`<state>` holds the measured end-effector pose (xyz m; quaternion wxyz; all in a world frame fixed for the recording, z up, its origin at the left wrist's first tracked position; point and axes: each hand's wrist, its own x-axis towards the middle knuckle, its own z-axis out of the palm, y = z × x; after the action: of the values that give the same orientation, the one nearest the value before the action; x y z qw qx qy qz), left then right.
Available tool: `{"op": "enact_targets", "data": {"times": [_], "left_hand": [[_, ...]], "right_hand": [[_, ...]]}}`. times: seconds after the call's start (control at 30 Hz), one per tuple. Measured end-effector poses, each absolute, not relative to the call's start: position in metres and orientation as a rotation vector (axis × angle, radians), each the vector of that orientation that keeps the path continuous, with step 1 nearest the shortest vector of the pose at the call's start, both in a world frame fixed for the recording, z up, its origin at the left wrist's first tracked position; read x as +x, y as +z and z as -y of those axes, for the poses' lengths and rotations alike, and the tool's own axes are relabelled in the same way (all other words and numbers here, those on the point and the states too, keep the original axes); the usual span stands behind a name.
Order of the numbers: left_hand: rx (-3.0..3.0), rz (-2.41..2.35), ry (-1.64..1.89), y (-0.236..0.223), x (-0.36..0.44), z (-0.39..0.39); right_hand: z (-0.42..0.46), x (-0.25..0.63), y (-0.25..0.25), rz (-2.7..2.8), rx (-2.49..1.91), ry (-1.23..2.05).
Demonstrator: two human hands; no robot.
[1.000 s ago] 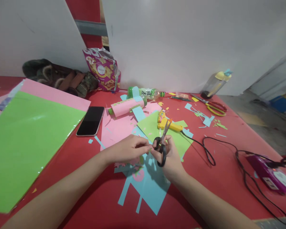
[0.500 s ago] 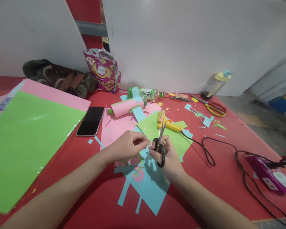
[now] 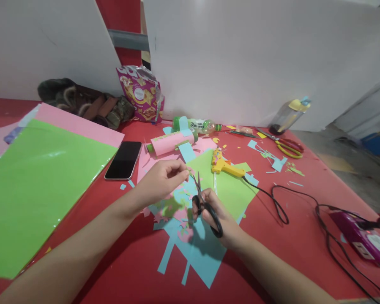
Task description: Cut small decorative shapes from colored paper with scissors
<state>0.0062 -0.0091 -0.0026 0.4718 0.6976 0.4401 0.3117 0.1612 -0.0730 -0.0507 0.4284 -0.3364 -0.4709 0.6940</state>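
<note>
My right hand [image 3: 223, 221] is closed around black-handled scissors [image 3: 215, 221], fingers in the loops. Their blades point up and away, slightly apart. Just left of the tips, my left hand [image 3: 161, 179] pinches a small scrap of paper [image 3: 191, 172], greenish with some pink by it; its shape is too small to make out. Below both hands lie blue paper [image 3: 205, 257] and loose pink and green cuttings [image 3: 185, 232]. A green sheet [image 3: 234, 192] lies beyond my right hand, with a yellow glue gun [image 3: 229, 168] on it.
A pink-wrapped tube [image 3: 167, 143] and a green bottle [image 3: 205, 126] lie behind. To the left are a phone [image 3: 124, 160] and large green paper [image 3: 50, 190]. Red-and-yellow-handled scissors [image 3: 289, 148], a drink bottle [image 3: 288, 116] and a purple power strip [image 3: 362, 238] with cords are right.
The scissors have swung from upright to tilted left, their tips now close to the scrap in my left hand. My left hand has risen slightly. The view has shifted a little.
</note>
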Motion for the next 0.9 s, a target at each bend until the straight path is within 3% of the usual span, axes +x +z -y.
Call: {"op": "enact_targets", "data": {"times": [0.3,0.9], "left_hand": [[1.864,-1.074,0.578,-0.008,0.0074,0.0117],[1.907,-1.057,0.539,-0.0086,0.0067,0.0118]], "right_hand": [[0.0731,0.1626,-0.0513,1.191,-0.791,1.76],[0.0723,0.1625,-0.0513,1.202,-0.747,1.76]]}}
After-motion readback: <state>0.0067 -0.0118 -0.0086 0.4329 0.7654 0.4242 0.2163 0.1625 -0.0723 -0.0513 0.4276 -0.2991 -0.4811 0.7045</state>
